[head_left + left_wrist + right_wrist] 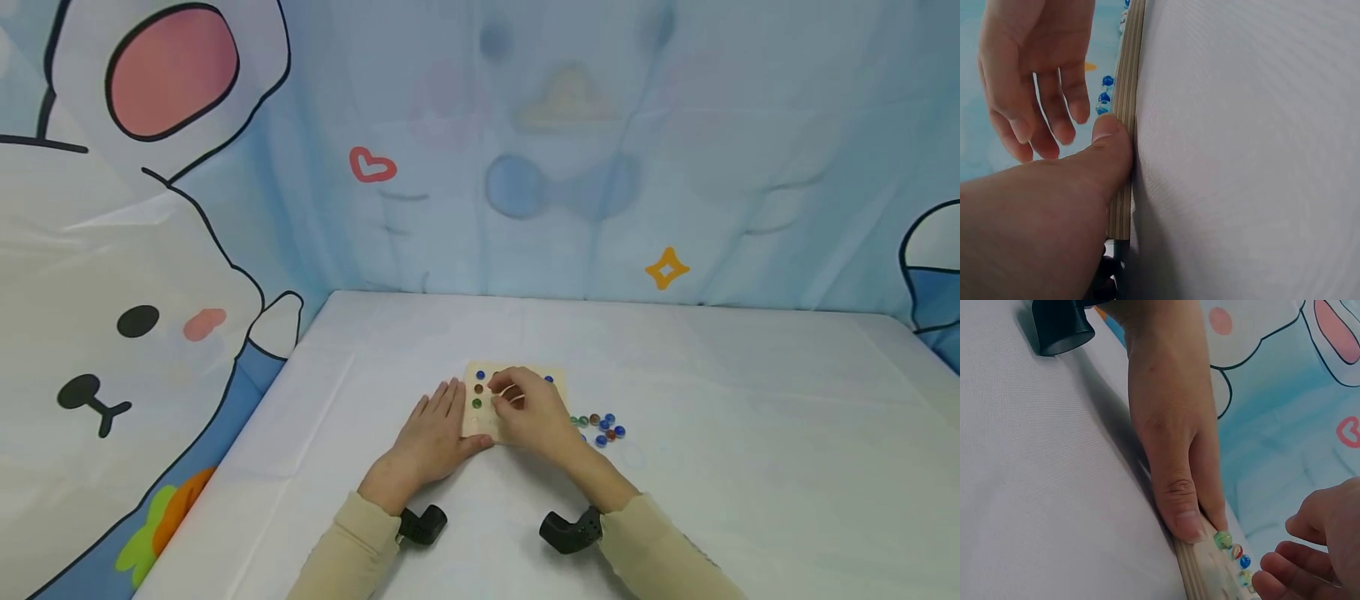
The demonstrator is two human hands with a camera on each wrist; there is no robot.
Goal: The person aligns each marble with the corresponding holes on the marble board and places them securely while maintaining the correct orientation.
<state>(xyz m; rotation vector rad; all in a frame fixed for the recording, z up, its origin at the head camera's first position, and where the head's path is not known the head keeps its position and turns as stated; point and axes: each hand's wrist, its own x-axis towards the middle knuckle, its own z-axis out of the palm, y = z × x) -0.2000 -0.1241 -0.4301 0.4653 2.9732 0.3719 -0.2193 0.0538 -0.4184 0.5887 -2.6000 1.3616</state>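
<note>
**Two hands at a small wooden board set with glass marbles**

A person sits at a table [675,500] covered in white cloth, in front of a pale blue cartoon backdrop. Near the middle of the table lies a small, flat wooden board [477,421] with marbles [478,388] resting in shallow hollows on top: blue, brown and green ones show along its left side.

The left hand [431,437] lies flat beside the board's left edge, fingers straight and relaxed. The left wrist view shows its thumb [1110,140] pressed against the board's layered side, steadying it without gripping.

The right hand [528,412] hovers over the board's top with fingers curled in and fingertips drawn close together, as if pinching. Whether a marble sits between them cannot be told; nothing shows clearly there.

Just right of the board, a loose cluster of spare marbles [600,427] sits on the cloth, blue, green and brown.

The board looks stiff, thin and light, likely to slide on the cloth unless braced at an edge, as the thumb does now. The marbles appear small, hard, smooth and quick to roll; each seems best taken from above with thumb and forefinger on opposite sides and lowered straight into a hollow.
</note>
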